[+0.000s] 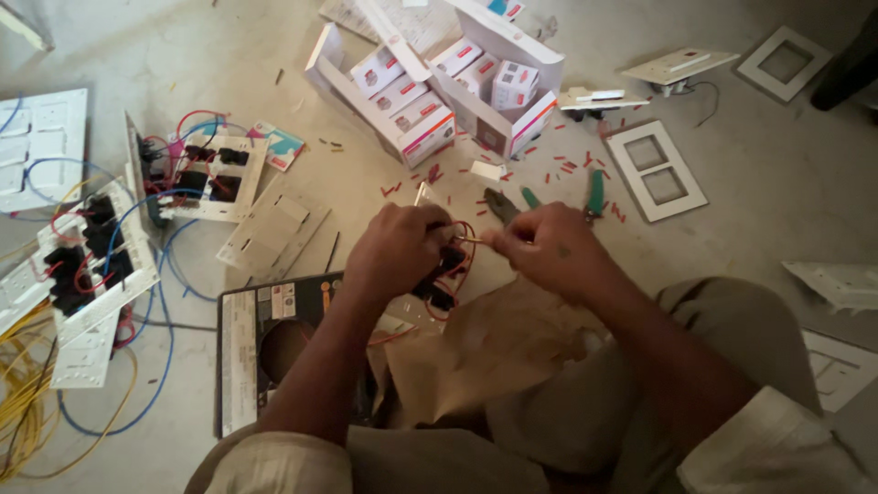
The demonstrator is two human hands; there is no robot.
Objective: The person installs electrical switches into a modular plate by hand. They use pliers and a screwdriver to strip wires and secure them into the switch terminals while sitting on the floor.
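Left hand clamped round the black switch module, held over the lap | right hand pinching a thin red wire at its bare tip | wire looks limp, springy; module light, rigid, best gripped by its sides | green-handled pliers just beyond on the floor | open box of small cartons farther out.

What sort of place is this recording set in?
Probably a room being wired, with work done on the bare floor: wired switch plates, open boxes of small switch parts, pliers and cut wire bits.
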